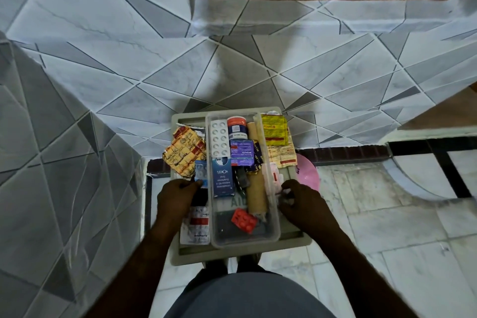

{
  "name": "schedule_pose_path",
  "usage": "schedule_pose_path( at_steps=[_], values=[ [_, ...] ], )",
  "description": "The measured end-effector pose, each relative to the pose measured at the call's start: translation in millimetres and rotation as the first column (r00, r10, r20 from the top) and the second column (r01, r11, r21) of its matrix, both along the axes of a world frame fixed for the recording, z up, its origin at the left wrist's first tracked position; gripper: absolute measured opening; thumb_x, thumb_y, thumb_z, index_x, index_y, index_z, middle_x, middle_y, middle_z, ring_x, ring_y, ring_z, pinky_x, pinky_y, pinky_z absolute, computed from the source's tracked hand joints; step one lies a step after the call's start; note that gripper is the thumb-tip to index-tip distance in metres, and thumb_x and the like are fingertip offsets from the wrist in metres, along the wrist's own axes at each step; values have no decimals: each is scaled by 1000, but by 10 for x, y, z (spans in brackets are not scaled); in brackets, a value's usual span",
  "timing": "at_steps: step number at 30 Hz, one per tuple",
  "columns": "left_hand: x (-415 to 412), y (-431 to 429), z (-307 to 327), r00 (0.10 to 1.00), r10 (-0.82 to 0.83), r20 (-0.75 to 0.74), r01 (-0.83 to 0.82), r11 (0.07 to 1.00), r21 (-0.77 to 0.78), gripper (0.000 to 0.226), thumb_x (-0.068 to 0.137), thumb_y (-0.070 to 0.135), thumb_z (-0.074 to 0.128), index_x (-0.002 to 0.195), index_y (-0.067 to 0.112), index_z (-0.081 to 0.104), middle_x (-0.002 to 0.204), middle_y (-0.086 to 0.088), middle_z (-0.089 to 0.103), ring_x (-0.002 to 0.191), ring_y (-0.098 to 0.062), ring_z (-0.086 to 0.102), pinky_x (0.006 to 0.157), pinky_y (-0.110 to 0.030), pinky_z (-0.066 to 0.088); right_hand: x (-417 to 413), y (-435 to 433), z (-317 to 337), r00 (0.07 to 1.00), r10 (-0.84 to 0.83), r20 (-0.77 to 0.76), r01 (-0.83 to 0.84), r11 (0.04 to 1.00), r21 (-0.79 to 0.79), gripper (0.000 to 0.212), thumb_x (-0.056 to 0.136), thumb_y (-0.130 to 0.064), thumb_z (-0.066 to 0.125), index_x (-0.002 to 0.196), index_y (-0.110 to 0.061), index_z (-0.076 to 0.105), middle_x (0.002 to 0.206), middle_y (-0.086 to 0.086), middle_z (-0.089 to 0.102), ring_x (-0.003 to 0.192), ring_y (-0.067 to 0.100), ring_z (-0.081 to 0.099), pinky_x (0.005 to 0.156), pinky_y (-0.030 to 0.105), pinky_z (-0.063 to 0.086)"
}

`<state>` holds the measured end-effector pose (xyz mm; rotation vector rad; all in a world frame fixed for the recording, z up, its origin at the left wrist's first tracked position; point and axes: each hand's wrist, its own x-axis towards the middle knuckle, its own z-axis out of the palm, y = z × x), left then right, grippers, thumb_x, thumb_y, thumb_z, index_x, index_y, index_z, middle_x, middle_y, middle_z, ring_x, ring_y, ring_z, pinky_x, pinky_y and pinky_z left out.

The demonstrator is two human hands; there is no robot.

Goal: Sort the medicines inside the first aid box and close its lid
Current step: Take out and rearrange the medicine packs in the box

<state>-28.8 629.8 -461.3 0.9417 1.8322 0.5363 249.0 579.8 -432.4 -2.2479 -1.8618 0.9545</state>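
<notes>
Sorting should go packet by packet: the left hand (178, 199) pinches a blue packet (201, 179) at the left side of the first aid box (185, 255), best laid flat in the clear tray (273, 235). The right hand (302, 201) curls at the right rim; whether it grips anything I cannot tell. Loose yellow foil strips (184, 155) crowd the sides, and a pink bowl (308, 175) lies below.

An inner tray (274, 230) sits in the first aid box (176, 253), with a person's left hand (175, 201) and right hand (302, 204) on either side of it. In the tray, a jar (237, 124) stands at the far end, with a tablet strip (219, 138) to its left. A roll (255, 193) lies lengthwise along the right, a 2nd strip (244, 219) beside its near end. Sachets (184, 152) lie left of the tray, above a small packet (200, 178) at the left fingertips.
</notes>
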Motion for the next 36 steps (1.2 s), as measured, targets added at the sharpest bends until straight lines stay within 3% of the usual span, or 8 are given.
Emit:
schedule_pose_path(
  at_steps=[3,6,11,15,20,25,31,36],
  values=[
    [-39,-61,129,997,30,69,-31,999,16,14,89,31,65,82,19,70,76,-1,73,66,-15,68,62,-32,54,36,13,47,995,-98,20,97,993,62,28,88,-17,60,116,-20,59,106,2,72,89,24,68,71,31,53],
    [-170,-139,193,997,63,51,-63,998,0,19,88,32,66,88,14,70,79,-1,70,67,-16,60,58,-28,44,104,43,88,972,-229,-45,233,967,106,20,92,-14,57,111,-18,61,91,-10,69,61,6,63,56,20,53],
    [-395,-239,407,997,66,48,-67,998,21,23,85,31,69,90,8,71,82,-7,69,66,-20,54,55,-26,38,176,154,255,901,-362,-238,410,891,196,16,85,-22,65,93,-36,63,95,-2,74,74,13,70,67,36,61],
    [-447,-261,688,990,-117,74,118,993,-19,19,84,31,70,87,12,72,81,-8,68,67,-19,52,56,-26,39,37,277,426,919,-273,-284,348,900,261,12,81,-24,70,93,-26,69,90,-3,73,74,12,69,70,30,55],
    [-214,-322,848,912,-408,44,411,906,-107,14,78,30,76,79,17,75,78,1,73,74,-10,65,59,-20,46,-281,247,424,931,-153,-331,182,982,56,15,82,-19,72,89,-30,65,83,-4,74,70,9,70,67,33,60],
    [55,-336,760,800,-592,-99,578,805,-135,12,75,36,79,69,28,72,75,10,71,74,-4,65,62,-18,48,-512,162,296,958,-8,-285,9,1000,2,15,82,-20,69,96,-23,65,94,-1,74,80,18,70,78,39,58],
    [170,-329,700,756,-628,-183,617,778,-120,19,79,33,76,64,40,65,66,19,61,65,4,59,48,-5,37,-606,149,223,965,91,-248,-97,995,-11,26,85,-23,67,110,-21,63,109,4,72,97,19,67,80,27,51],
    [228,-377,602,786,-548,-287,568,823,-17,6,81,34,74,82,30,70,80,15,64,72,3,58,57,-11,38,-589,181,235,974,101,-205,-100,995,16,22,87,-23,62,109,-21,64,103,5,74,89,23,69,78,29,54]
  ],
)
